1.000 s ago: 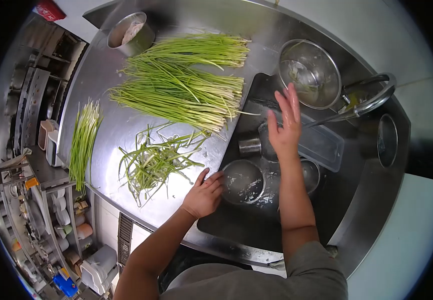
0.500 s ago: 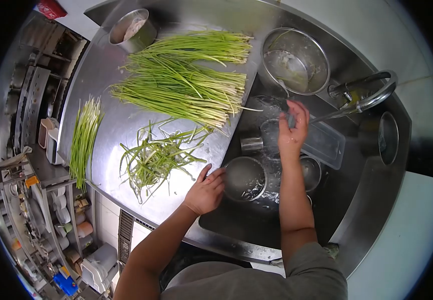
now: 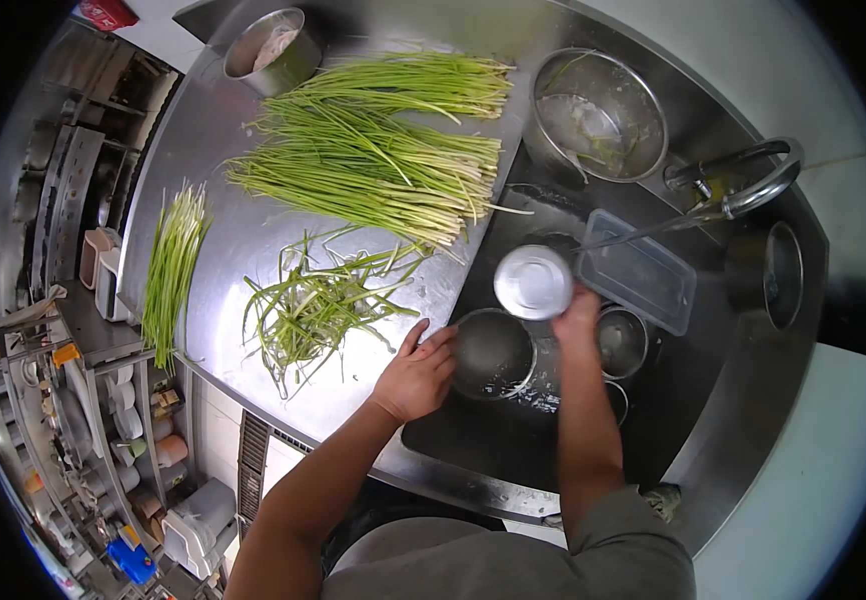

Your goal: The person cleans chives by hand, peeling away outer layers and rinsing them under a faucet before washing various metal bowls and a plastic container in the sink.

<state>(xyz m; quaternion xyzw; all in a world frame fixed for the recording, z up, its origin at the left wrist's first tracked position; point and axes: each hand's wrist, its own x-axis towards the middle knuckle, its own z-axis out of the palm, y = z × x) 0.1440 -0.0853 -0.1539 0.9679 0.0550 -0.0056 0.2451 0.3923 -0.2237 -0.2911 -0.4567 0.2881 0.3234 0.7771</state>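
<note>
My right hand [image 3: 579, 316] is closed on the side of a round metal container [image 3: 533, 283], whose pale, shiny round end faces up at me. It is over the sink [image 3: 493, 445], just beyond a wide metal bowl [image 3: 494, 354] that stands in it. On the counter's edge at the sink rests my left hand [image 3: 415, 378], fingers apart and holding nothing, fingertips right at that bowl's rim. Beyond my right hand lies a clear plastic container [image 3: 643, 270], with water from the faucet [image 3: 758, 190] crossing it.
Long green stalks with pale ends [image 3: 373, 180] lie in bunches on the steel counter, near a pile of loose trimmings [image 3: 323, 310]. A smaller bunch [image 3: 175, 275] is at the left. A large pot [image 3: 598, 115], small metal cups [image 3: 621, 340] and another pot [image 3: 781, 275] surround the sink's middle.
My right hand has dropped back toward me from the faucet's stream and now holds the metal container, turned with its round end up. The left hand has barely moved.
</note>
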